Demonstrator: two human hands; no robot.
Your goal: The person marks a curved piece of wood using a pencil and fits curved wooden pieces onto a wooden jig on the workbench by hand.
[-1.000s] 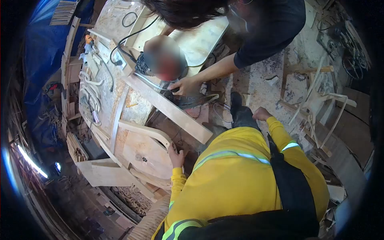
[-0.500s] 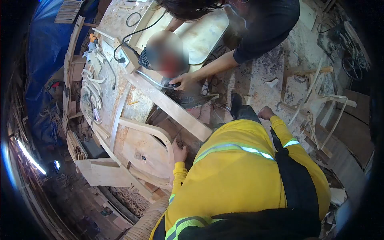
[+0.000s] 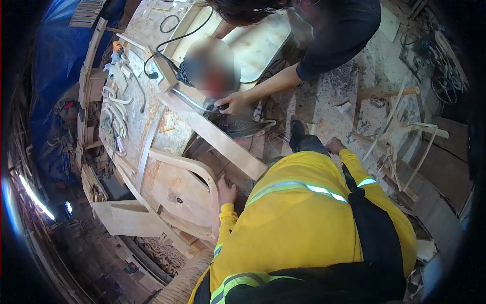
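Left hand [image 3: 227,190], its fingers partly bent, is at the right edge of a curved wooden frame [image 3: 185,162] — whether it grips cannot be told. That frame lies near, left of the yellow-clad body, with a pale panel [image 3: 167,183] inside its curve. Right hand [image 3: 334,146] is to the right with fingers curled; its palm is hidden, so any hold is unclear. Beyond a slanting long board [image 3: 217,134], a co-worker's hand [image 3: 233,103] grasps a partly blurred power tool [image 3: 184,74]. Left of the board lies a yellow pencil [image 3: 167,130].
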